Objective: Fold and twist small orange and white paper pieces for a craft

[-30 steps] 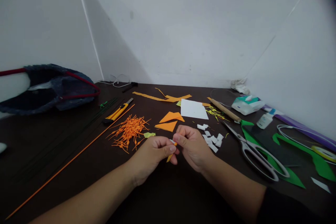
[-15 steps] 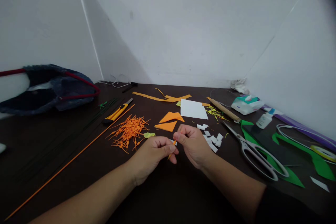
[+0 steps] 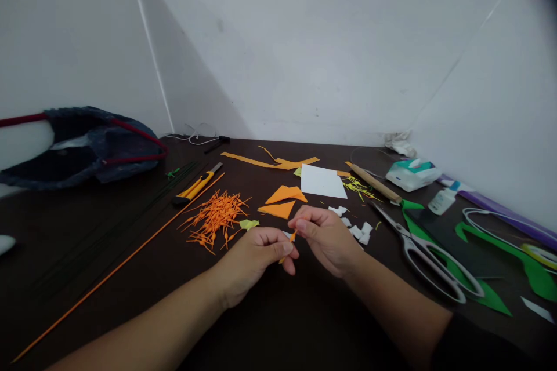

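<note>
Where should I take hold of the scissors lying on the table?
Take the scissors by the looped handles at the near right end, coming from the right hand's side. The blades point away toward the wooden stick, and the loops lie flat.

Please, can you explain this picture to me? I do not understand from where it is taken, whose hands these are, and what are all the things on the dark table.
The camera sits on a person's head and looks down, so the two bare arms are that person's own. The left hand and right hand together pinch a tiny orange paper piece. On the dark table lie a pile of orange strips, orange paper triangles, a white sheet, small white scraps, scissors, a yellow utility knife and green paper cuttings.
</note>
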The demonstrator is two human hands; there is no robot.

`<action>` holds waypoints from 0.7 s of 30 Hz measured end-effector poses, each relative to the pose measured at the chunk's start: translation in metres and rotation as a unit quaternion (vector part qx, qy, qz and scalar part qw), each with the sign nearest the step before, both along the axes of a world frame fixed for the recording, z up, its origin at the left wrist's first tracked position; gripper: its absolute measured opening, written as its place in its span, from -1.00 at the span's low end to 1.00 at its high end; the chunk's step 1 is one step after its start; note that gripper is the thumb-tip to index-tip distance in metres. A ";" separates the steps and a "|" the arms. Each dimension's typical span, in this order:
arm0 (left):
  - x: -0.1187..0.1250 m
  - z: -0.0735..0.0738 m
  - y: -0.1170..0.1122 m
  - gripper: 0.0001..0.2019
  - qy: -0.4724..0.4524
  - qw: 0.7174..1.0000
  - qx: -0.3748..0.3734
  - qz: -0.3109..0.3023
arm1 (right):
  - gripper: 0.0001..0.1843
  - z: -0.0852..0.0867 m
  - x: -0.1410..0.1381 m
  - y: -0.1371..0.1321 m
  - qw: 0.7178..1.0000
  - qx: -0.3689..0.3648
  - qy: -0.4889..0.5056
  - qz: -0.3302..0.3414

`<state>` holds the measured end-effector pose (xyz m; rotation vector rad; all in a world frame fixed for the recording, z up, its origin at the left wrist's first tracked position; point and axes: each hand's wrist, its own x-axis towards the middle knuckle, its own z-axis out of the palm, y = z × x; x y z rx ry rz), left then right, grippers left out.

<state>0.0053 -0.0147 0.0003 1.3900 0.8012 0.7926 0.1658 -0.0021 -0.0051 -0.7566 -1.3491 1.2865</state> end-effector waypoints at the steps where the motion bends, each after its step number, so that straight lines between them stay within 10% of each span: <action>1: 0.000 0.001 0.000 -0.84 0.004 1.000 0.002 0.000 | -0.88 0.000 -0.001 0.000 1.000 -0.001 -0.002 -0.009; 11: 0.002 0.007 -0.002 -0.79 0.105 0.992 0.067 0.003 | -0.65 -0.009 -0.010 0.001 0.989 0.004 -0.063 -0.136; 21: -0.002 0.003 0.000 -0.79 0.060 0.998 0.038 0.001 | -0.98 -0.004 0.004 0.004 1.000 -0.001 -0.022 -0.004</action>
